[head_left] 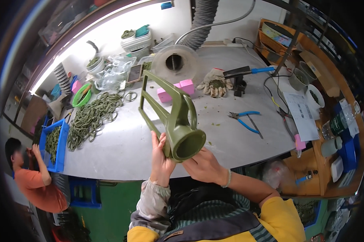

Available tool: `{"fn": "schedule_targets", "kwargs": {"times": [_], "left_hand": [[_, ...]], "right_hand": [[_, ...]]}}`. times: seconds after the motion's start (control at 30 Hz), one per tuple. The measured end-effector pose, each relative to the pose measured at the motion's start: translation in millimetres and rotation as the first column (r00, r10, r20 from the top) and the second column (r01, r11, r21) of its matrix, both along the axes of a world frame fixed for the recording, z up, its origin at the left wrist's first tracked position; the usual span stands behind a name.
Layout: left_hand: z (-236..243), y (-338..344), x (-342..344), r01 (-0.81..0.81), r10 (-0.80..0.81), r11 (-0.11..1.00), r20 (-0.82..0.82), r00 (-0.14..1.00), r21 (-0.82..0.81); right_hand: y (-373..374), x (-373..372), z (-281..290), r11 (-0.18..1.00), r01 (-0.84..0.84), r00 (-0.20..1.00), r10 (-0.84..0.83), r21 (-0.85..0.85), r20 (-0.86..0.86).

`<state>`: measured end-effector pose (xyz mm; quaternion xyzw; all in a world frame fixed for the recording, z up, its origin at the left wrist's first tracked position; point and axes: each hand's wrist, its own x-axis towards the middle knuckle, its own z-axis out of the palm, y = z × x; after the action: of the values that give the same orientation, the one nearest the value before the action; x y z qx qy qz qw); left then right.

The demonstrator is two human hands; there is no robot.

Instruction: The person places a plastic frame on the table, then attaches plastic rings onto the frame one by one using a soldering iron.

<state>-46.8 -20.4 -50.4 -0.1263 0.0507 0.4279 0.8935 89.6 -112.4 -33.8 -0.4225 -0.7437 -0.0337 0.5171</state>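
Note:
An olive-green moulded part (174, 117), with an open frame and a round hollow end, is held up over the near edge of the grey bench (230, 145). My left hand (161, 157) is closed on its left side, under the frame. My right hand (204, 166) grips it from behind the round end, its fingertips partly hidden. Beyond the part lie a pink block (166, 94) and worn gloves (215, 82). To the right lie blue-handled cutters (246, 127).
A pile of green rings (85, 129) and a blue bin (63, 143) sit left. A co-worker (36, 185) is at the far left. A duct hood (190, 64), clamped tool (238, 78), papers (301, 115) and wooden shelving (323, 169) surround the bench.

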Motion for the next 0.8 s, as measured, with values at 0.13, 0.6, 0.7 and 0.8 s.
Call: {"fn": "schedule_targets", "kwargs": {"times": [0.13, 0.6, 0.7, 0.8], "left_hand": [[5, -4, -17, 0.022, 0.026, 0.988, -0.308, 0.951, 0.15], [-33, -28, 27, 0.445, -0.214, 0.89, -0.772, 0.598, 0.097], [-38, -25, 46, 0.465, -0.216, 0.879, -0.785, 0.581, 0.103], [-38, -23, 52, 0.452, -0.197, 0.883, -0.777, 0.598, 0.124]], "right_hand": [[-12, 73, -37, 0.892, 0.348, 0.9, -0.233, -0.288, 0.368], [-12, 266, -41, 0.587, 0.632, 0.771, -0.545, -0.506, 0.33], [35, 313, -5, 0.67, 0.352, 0.724, -0.638, -0.654, -0.264], [84, 362, 4, 0.854, -0.15, 0.268, -0.45, -0.499, -0.852]]}}
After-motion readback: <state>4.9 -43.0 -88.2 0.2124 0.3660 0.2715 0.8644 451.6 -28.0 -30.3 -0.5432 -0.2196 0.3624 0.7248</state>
